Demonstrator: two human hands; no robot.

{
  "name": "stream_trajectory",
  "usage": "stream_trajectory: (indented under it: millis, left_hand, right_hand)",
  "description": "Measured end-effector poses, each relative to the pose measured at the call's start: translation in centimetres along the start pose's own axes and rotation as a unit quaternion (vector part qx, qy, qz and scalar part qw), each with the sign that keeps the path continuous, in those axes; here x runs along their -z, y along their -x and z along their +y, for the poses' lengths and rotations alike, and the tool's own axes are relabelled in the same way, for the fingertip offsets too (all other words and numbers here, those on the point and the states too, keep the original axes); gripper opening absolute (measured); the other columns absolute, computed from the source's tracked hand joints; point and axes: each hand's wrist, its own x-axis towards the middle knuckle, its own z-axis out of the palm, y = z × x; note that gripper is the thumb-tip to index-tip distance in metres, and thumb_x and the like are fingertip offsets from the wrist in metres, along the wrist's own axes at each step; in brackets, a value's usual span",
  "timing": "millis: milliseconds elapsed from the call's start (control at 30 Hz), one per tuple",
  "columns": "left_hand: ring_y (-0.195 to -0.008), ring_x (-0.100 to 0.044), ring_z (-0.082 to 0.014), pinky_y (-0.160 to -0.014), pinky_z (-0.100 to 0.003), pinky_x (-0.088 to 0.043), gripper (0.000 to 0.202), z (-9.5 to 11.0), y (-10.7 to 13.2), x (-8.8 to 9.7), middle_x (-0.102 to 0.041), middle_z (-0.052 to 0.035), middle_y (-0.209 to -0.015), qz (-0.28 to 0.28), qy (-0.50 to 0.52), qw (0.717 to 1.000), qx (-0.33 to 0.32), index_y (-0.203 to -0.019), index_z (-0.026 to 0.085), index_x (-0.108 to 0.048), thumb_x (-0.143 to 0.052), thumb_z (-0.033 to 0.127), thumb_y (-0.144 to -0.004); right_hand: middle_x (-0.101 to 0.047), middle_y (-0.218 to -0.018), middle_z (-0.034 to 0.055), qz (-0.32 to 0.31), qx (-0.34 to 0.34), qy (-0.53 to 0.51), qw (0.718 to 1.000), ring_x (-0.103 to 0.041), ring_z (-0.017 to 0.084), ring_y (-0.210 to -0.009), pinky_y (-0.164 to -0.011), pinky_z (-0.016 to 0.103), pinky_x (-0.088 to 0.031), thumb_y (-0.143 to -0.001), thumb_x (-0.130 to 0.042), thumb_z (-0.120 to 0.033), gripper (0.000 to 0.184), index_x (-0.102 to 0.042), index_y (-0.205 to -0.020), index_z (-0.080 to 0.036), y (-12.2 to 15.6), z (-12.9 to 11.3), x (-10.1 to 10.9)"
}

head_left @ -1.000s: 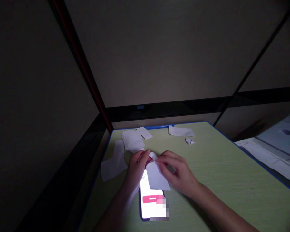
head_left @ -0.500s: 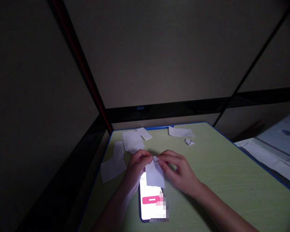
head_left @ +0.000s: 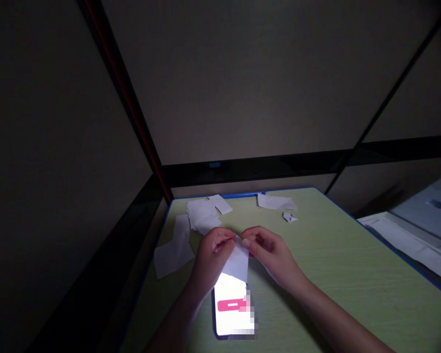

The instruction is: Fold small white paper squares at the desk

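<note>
A small white sheet of paper (head_left: 237,263) is held up between both hands over the table. My left hand (head_left: 212,255) pinches its top left part between thumb and fingers. On the other side, my right hand (head_left: 266,250) grips the top right edge, thumb toward me. The lower end of the paper hangs in front of a phone (head_left: 233,318), whose lit screen shows a red bar. The fingertips hide the paper's top edge, so any fold there is not clear.
On the pale green table (head_left: 338,260) with a blue rim, a pile of paper pieces (head_left: 203,214) and loose sheets (head_left: 173,256) lie left. A paper strip (head_left: 277,202) and a small folded paper piece (head_left: 289,217) lie at the back. A whitish flat object (head_left: 426,215) stands beyond the right edge.
The right thumb has moved up and over the top right of the paper, and the fingers of both hands have closed nearer together. The paper has turned slightly.
</note>
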Motion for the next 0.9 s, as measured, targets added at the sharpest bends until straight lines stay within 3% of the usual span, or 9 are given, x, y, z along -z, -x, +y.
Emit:
stream_trajectory:
  millis: [267, 500, 700, 900]
  left_hand:
    - [-0.074, -0.06, -0.0163, -0.06, -0.022, -0.042, 0.025, 0.1, 0.1, -0.1, -0.067, -0.0062, -0.082, 0.003, -0.035, 0.999, 0.017, -0.092, 0.013, -0.062, -0.06, 0.027, -0.071]
    - [-0.063, -0.056, -0.0146, -0.055, -0.021, -0.04, 0.02, -0.5, -0.1, 0.2, -0.063, -0.0029, -0.066, 0.005, -0.105, 0.994, -0.008, -0.076, 0.012, -0.066, -0.059, 0.031, -0.074]
    - [-0.064, -0.056, -0.015, -0.058, -0.022, -0.041, 0.021, -1.0, 0.3, 0.1, -0.064, -0.0027, -0.068, 0.001, -0.159, 0.985, -0.063, -0.077, 0.015, -0.064, -0.053, 0.033, -0.079]
    - [-0.066, -0.058, -0.0153, -0.059, -0.022, -0.043, 0.017, -0.9, 0.3, 0.0, -0.064, -0.0036, -0.07, -0.009, -0.168, 0.984, -0.059, -0.078, 0.014, -0.063, -0.056, 0.03, -0.077]
  right_hand:
    - [-0.057, -0.064, -0.0015, 0.027, 0.002, -0.02, 0.999, -0.051, 0.01, -0.056, -0.053, 0.023, -0.042, -0.069, -0.067, -0.028, 0.02, -0.058, -0.081, -0.016, -0.3, 0.4, 0.0]
    - [-0.061, -0.07, 0.0012, 0.021, -0.007, 0.002, 1.0, -0.054, 0.012, -0.061, -0.058, 0.026, -0.044, -0.068, -0.065, -0.025, 0.02, -0.06, -0.084, -0.015, -0.3, 0.1, 0.0]
    - [-0.06, -0.064, 0.0005, 0.002, -0.03, 0.01, 0.999, -0.053, 0.011, -0.057, -0.053, 0.025, -0.042, -0.07, -0.064, -0.029, 0.019, -0.063, -0.079, -0.013, -0.4, 0.5, 0.2]
    - [-0.057, -0.059, -0.0016, -0.002, -0.037, 0.006, 0.999, -0.049, 0.009, -0.053, -0.049, 0.022, -0.037, -0.07, -0.066, -0.035, 0.025, -0.065, -0.078, -0.012, -0.5, 0.7, 0.5]
